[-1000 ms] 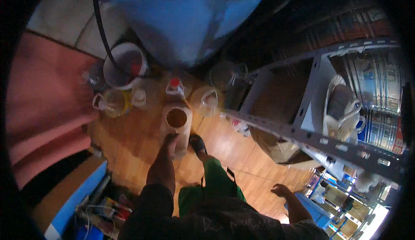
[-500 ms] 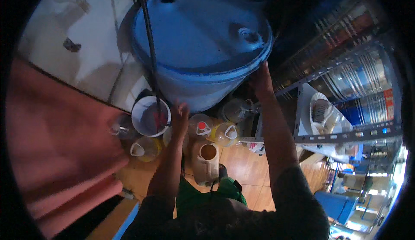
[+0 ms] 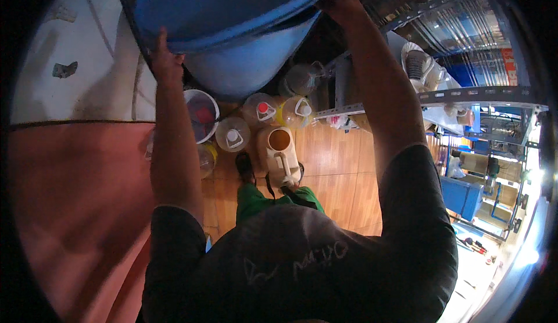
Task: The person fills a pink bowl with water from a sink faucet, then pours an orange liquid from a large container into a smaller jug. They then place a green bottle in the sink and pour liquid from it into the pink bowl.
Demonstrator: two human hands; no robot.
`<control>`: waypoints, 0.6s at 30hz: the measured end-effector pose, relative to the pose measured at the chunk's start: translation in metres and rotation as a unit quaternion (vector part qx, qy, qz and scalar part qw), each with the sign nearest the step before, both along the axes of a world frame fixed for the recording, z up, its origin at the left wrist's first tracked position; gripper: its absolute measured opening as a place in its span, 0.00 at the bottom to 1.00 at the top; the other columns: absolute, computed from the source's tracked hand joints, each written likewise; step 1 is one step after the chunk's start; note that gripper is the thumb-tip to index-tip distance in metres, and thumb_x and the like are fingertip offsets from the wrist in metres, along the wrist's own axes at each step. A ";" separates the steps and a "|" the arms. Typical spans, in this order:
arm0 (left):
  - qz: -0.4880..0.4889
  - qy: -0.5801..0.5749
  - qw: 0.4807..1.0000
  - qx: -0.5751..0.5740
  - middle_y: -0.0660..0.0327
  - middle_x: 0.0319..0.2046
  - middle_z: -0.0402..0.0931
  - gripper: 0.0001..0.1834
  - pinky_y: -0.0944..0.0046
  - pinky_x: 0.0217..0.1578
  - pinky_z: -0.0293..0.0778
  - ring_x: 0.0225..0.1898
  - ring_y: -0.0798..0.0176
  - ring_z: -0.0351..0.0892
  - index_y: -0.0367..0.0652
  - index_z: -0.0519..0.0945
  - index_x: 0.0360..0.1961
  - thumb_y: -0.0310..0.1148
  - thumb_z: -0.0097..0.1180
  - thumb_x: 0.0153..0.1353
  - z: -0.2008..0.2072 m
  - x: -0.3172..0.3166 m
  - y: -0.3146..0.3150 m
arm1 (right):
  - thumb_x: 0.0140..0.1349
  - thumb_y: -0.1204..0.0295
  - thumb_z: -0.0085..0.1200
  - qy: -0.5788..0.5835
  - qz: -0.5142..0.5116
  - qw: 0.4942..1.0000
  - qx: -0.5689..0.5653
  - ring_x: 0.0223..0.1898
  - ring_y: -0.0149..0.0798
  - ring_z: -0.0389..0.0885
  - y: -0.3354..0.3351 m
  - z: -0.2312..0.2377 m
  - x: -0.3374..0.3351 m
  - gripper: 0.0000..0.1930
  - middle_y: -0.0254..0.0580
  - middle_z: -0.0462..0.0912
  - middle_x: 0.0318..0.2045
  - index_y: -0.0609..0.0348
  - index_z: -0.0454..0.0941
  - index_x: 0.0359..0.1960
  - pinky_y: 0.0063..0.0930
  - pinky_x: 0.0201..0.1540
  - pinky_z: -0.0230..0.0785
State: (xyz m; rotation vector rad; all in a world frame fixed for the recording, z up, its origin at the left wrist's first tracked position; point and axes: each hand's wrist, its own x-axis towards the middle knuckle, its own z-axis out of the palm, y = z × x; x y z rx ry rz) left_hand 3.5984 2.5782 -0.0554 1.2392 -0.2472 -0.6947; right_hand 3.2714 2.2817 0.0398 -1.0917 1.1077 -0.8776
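Both my arms reach forward to a large blue drum at the top of the view. Its broad blue lid is tilted, and a dark gap shows under the rim at the right. My left hand is closed on the lid's near left edge, thumb apart from the raised fingers. On the right edge of the lid, my right hand grips the rim, its fingertips partly hidden in shadow. A black hose runs down beside the lid on the left.
Clear plastic jugs and a white bucket stand below the drum. A beige cut-open jug is on the tiled floor by my feet. Metal shelving lies to the right; a reddish cloth hangs at the left.
The lid, lying level on the drum before, is now tilted with a gap at its rim. Both hands have moved up onto its edge, the left one from below near the bucket.
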 end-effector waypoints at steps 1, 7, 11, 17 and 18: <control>0.021 0.161 0.985 -0.053 0.59 0.56 0.74 0.30 0.55 0.49 0.75 0.50 0.57 0.76 0.49 0.71 0.62 0.40 0.64 0.59 0.017 0.006 -0.001 | 0.55 0.60 0.68 0.007 0.005 1.000 -0.009 0.38 0.40 0.83 0.004 0.003 0.003 0.20 0.40 0.85 0.38 0.61 0.82 0.42 0.31 0.46 0.76; -0.034 0.202 0.971 -0.127 0.57 0.53 0.75 0.31 0.56 0.41 0.78 0.45 0.57 0.77 0.46 0.69 0.61 0.45 0.63 0.60 0.040 -0.022 0.039 | 0.54 0.61 0.67 0.109 0.078 0.984 -0.118 0.40 0.41 0.83 0.040 0.057 -0.030 0.19 0.41 0.85 0.39 0.61 0.82 0.43 0.32 0.47 0.75; -0.106 -0.139 0.984 0.035 0.57 0.56 0.73 0.26 0.55 0.47 0.76 0.53 0.56 0.75 0.47 0.68 0.63 0.46 0.52 0.67 0.017 -0.122 0.073 | 0.54 0.62 0.67 0.263 0.143 0.929 -0.219 0.40 0.42 0.83 0.091 0.132 -0.101 0.19 0.42 0.85 0.39 0.61 0.82 0.43 0.33 0.48 0.75; -0.599 0.026 0.797 -0.067 0.61 0.40 0.79 0.26 0.62 0.42 0.74 0.39 0.63 0.79 0.40 0.75 0.52 0.52 0.50 0.68 0.034 -0.309 0.136 | 0.54 0.64 0.67 0.467 0.173 0.827 -0.261 0.42 0.43 0.83 0.222 0.262 -0.221 0.19 0.44 0.85 0.40 0.61 0.82 0.44 0.35 0.49 0.74; -0.680 0.000 0.728 -0.090 0.62 0.37 0.81 0.26 0.63 0.41 0.74 0.36 0.64 0.79 0.39 0.77 0.51 0.53 0.49 0.68 0.035 -0.321 0.140 | 0.54 0.64 0.67 0.497 0.172 0.813 -0.252 0.42 0.43 0.83 0.245 0.280 -0.236 0.19 0.44 0.85 0.40 0.61 0.82 0.44 0.35 0.49 0.74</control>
